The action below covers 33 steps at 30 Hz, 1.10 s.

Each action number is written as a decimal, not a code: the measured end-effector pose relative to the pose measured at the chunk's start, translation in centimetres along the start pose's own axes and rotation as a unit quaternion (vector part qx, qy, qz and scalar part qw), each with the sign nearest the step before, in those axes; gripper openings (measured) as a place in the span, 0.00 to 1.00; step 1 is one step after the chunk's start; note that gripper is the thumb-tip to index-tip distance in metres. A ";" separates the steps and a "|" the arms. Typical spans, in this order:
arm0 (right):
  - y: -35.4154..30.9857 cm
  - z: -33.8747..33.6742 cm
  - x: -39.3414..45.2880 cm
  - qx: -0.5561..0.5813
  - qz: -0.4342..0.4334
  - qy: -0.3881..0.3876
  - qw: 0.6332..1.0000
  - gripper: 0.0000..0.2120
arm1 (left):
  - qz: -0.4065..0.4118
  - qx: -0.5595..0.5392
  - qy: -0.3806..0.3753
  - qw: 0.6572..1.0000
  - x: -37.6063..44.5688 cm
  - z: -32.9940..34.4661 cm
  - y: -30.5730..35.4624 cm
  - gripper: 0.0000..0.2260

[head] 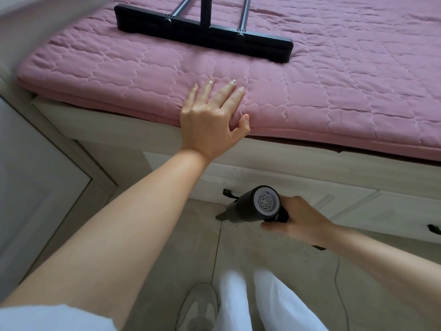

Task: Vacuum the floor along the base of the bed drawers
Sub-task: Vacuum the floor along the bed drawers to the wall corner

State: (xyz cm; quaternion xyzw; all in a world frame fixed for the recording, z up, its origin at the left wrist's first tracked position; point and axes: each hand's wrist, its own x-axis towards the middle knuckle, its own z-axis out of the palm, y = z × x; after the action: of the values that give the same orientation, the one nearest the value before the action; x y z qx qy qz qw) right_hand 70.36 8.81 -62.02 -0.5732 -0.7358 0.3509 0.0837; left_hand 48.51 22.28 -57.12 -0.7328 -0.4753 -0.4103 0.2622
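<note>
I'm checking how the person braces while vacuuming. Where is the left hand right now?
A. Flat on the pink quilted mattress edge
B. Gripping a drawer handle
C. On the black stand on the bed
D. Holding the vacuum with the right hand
A: the left hand lies spread on the edge of the pink mattress, while the right hand alone holds the handheld vacuum by the floor.

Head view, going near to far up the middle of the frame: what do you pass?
Shoe → floor → handheld vacuum, gripped by the right hand → bed drawers → left hand resting on the pink mattress pad → black stand base.
</note>
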 end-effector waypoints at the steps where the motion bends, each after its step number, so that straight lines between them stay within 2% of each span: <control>1: 0.0 0.1 0.1 0.002 0.000 -0.002 1.000 0.17 | 0.000 0.000 0.001 1.000 0.0 0.0 0.0 0.20; 7: -0.3 1.1 0.7 -0.007 -0.003 0.007 1.000 0.23 | 0.001 0.002 0.008 1.000 0.0 0.0 0.0 0.20; 18: 0.3 1.3 -0.2 -0.100 -0.025 0.018 0.995 0.26 | 0.001 0.006 0.018 1.000 0.0 0.2 0.0 0.19; 24: -0.7 2.7 -0.2 -0.125 -0.058 0.010 0.990 0.20 | 0.001 0.003 0.017 1.000 0.0 0.3 -0.1 0.19; 33: -2.0 4.2 1.9 -0.113 -0.088 0.021 0.989 0.22 | -0.002 -0.005 0.021 1.000 -0.1 0.4 -0.1 0.20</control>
State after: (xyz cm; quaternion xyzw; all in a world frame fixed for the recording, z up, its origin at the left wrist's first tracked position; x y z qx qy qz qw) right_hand 65.93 8.59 -64.44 -0.5189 -0.8166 0.2445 0.0640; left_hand 48.55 22.58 -57.38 -0.7244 -0.4691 -0.4286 0.2671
